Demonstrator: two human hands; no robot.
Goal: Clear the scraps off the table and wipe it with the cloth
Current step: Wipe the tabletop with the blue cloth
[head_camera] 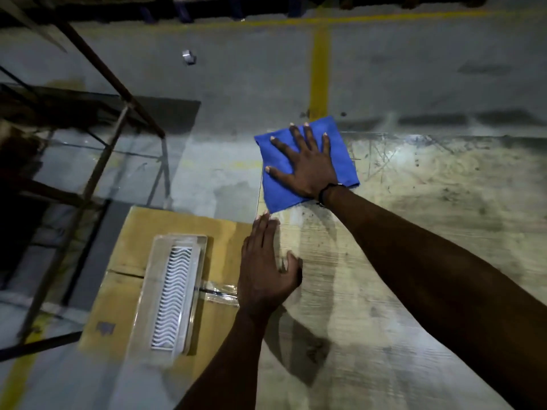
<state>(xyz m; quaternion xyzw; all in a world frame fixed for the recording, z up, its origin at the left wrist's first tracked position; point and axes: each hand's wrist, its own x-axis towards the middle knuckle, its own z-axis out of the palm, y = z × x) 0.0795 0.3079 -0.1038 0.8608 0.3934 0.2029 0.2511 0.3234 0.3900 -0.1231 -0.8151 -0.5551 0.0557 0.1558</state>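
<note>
A blue cloth (pixel 278 190) lies flat on the far left corner of the scratched, stained table (pixel 429 232), partly overhanging its edges. My right hand (pixel 307 167) presses on the cloth with straight, spread fingers. Nearer to me, my left hand (pixel 265 270) rests flat on the table's left edge with its fingers together and holds nothing. Dark specks and smears mark the tabletop around the cloth.
A cardboard box (pixel 124 291) stands on the floor left of the table, with a clear plastic tray (pixel 174 294) holding a white ridged insert on top. A rusty metal frame (pixel 97 173) stands further left. A small silvery object (pixel 188 57) lies on the concrete floor beyond.
</note>
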